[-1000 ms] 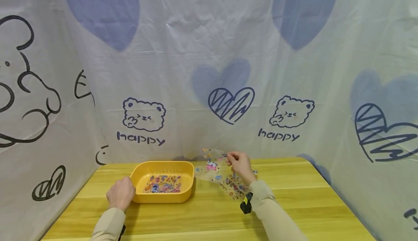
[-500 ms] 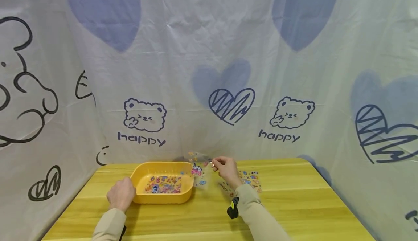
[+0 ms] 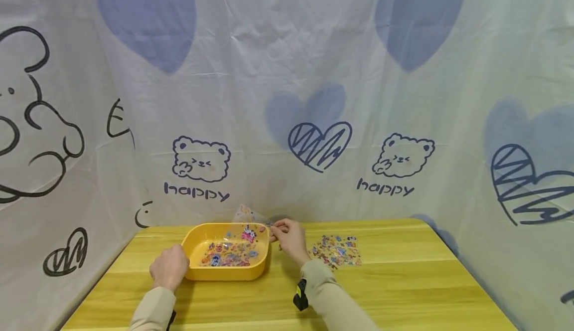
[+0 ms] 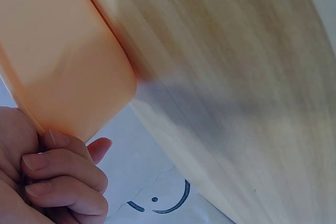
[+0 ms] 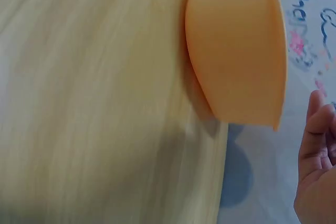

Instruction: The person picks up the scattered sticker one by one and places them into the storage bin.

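A yellow plastic basin (image 3: 226, 273) stands on the table's left half; in the wrist views its walls look orange. My left hand (image 3: 169, 267) grips its left rim, with curled fingers (image 4: 65, 163) against the corner in the left wrist view. Between thumb and fingertips, my right hand (image 3: 291, 242) pinches a clear sticker sheet (image 3: 248, 234) by its edge, just beyond the basin's right rim. That sheet hangs tilted over the basin, its colourful prints visible. Inside the basin lie other printed clear stickers (image 3: 219, 258); how many sheets cannot be told.
Right of the basin, another clear sticker sheet (image 3: 339, 251) lies flat on the wood-grain table (image 3: 403, 281). A white curtain (image 3: 287, 186) with hearts and bears hangs close behind the table and along both sides.
The right hand has moved left with the pinched sticker sheet, from above the sheet on the table to over the basin. The left hand has stayed at the basin's rim.
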`<act>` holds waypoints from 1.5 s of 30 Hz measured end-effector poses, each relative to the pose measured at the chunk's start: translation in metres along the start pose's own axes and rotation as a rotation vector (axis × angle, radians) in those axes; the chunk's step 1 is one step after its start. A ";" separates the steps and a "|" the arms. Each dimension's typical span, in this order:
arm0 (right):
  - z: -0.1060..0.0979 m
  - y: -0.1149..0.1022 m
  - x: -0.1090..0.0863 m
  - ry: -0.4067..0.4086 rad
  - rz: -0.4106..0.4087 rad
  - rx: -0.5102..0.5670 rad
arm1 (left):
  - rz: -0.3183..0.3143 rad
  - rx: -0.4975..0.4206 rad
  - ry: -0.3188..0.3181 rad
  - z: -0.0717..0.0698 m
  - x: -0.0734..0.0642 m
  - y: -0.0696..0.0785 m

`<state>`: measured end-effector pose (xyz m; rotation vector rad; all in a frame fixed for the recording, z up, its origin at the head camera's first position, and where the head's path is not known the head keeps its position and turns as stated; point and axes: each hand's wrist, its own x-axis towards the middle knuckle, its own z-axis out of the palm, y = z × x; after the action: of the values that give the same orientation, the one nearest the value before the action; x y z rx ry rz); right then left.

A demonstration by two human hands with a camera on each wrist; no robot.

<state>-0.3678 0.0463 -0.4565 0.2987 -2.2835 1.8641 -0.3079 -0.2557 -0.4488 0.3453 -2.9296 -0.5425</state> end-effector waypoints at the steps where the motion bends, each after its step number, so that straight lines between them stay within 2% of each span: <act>1: 0.004 -0.001 -0.001 0.001 0.000 -0.014 | 0.000 0.000 0.000 0.000 0.000 0.000; 8: 0.032 -0.012 -0.002 -0.047 0.007 -0.088 | -0.002 -0.003 0.002 -0.002 0.000 0.000; 18: 0.058 -0.018 -0.003 -0.124 -0.025 -0.199 | -0.014 -0.010 -0.007 -0.002 -0.001 -0.002; 24: 0.064 -0.028 -0.004 -0.179 -0.089 -0.272 | -0.015 -0.004 0.002 -0.002 0.000 0.000; 30: 0.067 -0.030 -0.006 -0.173 -0.099 -0.402 | -0.004 0.000 0.011 -0.001 0.000 0.002; 38: 0.070 -0.024 -0.006 -0.190 -0.056 -0.419 | -0.004 0.005 0.013 0.000 0.000 0.001; 45: 0.071 -0.017 -0.008 -0.281 -0.043 -0.405 | 0.004 0.010 0.018 -0.001 -0.001 0.002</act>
<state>-0.3563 -0.0265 -0.4570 0.5705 -2.7418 1.3640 -0.3073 -0.2543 -0.4473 0.3441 -2.9164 -0.5221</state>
